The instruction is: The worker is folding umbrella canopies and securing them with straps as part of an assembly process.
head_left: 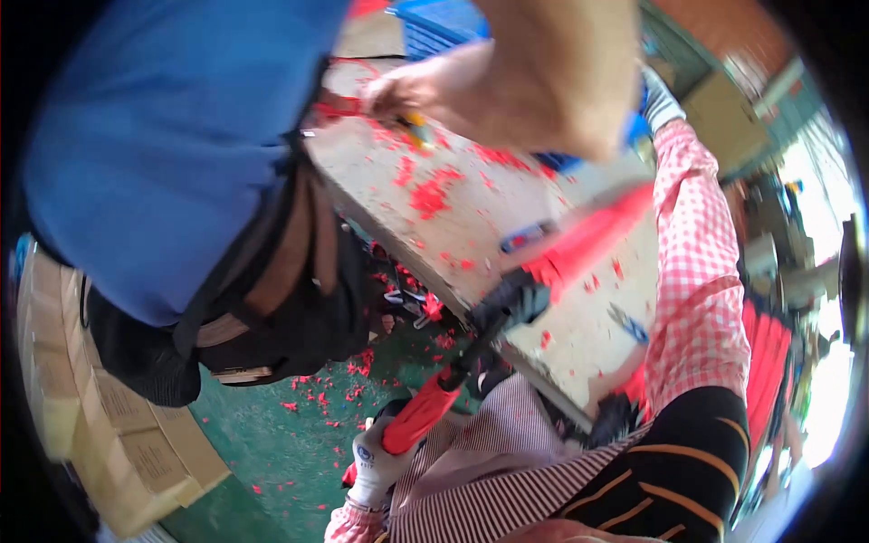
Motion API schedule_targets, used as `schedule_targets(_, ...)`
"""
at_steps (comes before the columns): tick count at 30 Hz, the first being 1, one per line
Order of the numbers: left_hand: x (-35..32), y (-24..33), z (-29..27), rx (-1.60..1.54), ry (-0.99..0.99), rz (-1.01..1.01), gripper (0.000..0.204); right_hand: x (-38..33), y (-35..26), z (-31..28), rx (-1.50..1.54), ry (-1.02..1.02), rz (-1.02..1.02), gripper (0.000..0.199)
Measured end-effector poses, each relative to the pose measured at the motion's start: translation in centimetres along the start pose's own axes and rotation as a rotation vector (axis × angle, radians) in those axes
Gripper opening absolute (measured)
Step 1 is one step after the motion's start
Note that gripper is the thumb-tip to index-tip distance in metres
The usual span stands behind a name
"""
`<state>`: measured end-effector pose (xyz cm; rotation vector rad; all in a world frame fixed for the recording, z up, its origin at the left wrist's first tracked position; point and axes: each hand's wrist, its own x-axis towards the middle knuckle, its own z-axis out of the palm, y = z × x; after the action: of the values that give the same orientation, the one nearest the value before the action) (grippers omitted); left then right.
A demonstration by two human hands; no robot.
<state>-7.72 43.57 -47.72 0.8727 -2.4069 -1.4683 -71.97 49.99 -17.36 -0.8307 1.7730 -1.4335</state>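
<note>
Bundle [510, 303], red and black, in our left hand [373, 463], slanting over the table [575, 348] edge.
In the head view, our gloved left fingers curl tightly round its lower red end, and its far red end blurs above the tabletop. We reach our right hand [663, 110], gloved too, to the table's far side; its fingers are partly hidden, so we cannot tell whether they grip anything. Pliers [628, 324] lie between our right sleeve and the bundle, red scraps [433, 195] dot the tabletop, and a co-worker in a blue shirt [172, 154] reaches across from our left.
</note>
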Motion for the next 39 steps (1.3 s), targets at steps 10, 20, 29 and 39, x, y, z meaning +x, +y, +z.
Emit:
schedule_targets(10, -5.3, 5.7, 2.2, -0.025, -0.203, 0.178, 0.050, -37.6, 20.8, -3.7, -0.038, 0.530, 0.402, 0.017)
schedule_targets(20, -16.1, 9.7, 5.4, 0.045, -0.124, 0.271, 0.037, -42.1, 24.5, 3.7, -0.888, 0.484, 0.109, 0.018)
schedule_targets(29, -21.8, 13.3, 8.2, 0.165, -0.102, 0.295, 0.037, -44.6, 24.3, 4.7, -1.072, 0.431, 0.051, 0.014)
schedule_targets(39, -23.3, 14.6, 10.8, 0.189, -0.070, 0.357, 0.039, -49.8, 24.3, 5.2, -1.187, 0.508, -0.080, 0.049)
